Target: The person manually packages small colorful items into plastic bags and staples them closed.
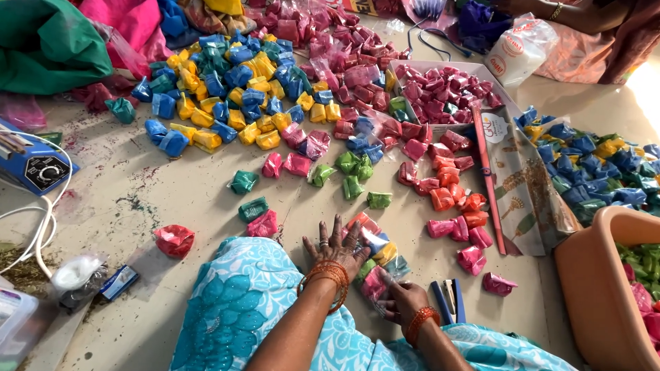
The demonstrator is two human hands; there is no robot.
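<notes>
Two hands work over one clear bag point(377, 257) of mixed colour packets lying on the floor just ahead of the person's knee. Left hand point(335, 249) lies flat, fingers spread open, pressing the bag's left edge; prob. pinning it so it can't slide. Right hand point(401, 297) sits at the bag's near edge, fingers curled and pinching a pink packet point(375, 283) at the mouth, so the bag is held from 2 sides.

All places rel. to the bag:
- blue stapler point(450, 300) just right, within easy reach of the right hand.
- loose pink/orange packets, approx. 10, right and beyond.
- green packets point(352, 172), approx. 7, scattered beyond; 1 red packet point(174, 240) well to the left.
- blue/yellow heap point(227, 89) far beyond-left, too many to count; colours look sorted by pile.
- cardboard tray point(474, 67) of pink packets far beyond-right; 1 tray.
- orange tub point(598, 288) well right, part-filled.
- blue heat sealer point(31, 165) far left, w/ white cord.

Another person's arm shows at top right, apart from the work.
</notes>
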